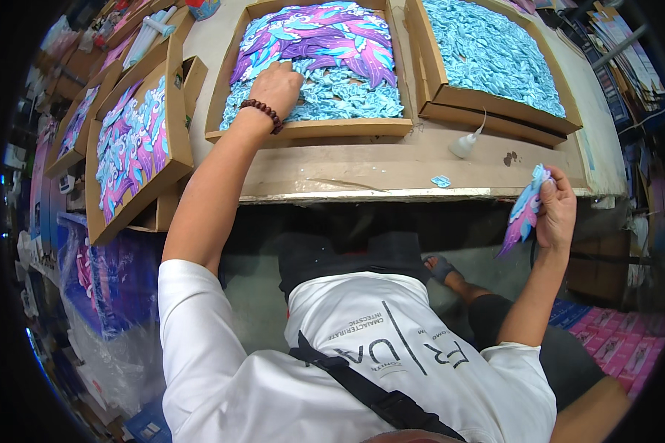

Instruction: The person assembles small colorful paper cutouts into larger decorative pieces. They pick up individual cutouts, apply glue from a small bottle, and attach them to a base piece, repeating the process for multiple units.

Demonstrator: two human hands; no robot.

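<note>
My left hand (275, 87), with a beaded bracelet on its wrist, reaches into the middle cardboard box (325, 130). Its fingers are bent down together among small teal pieces (351, 100); whatever they pinch is hidden beneath them. Purple, pink and blue wing-shaped pieces (318, 37) cover the far part of that box. Off the table's front edge at the right, my right hand (558, 210) is closed on a wing-shaped piece (523, 218), light blue above and pink-purple below. Thumb and fingers grip its upper end, and its tip hangs down to the left.
A second cardboard box (495, 111) full of teal pieces stands at the right. Before it are a white squeeze bottle (462, 145) with a thin nozzle and one loose teal piece (440, 181). At the left, a tilted box (174, 148) holds more wing-shaped pieces.
</note>
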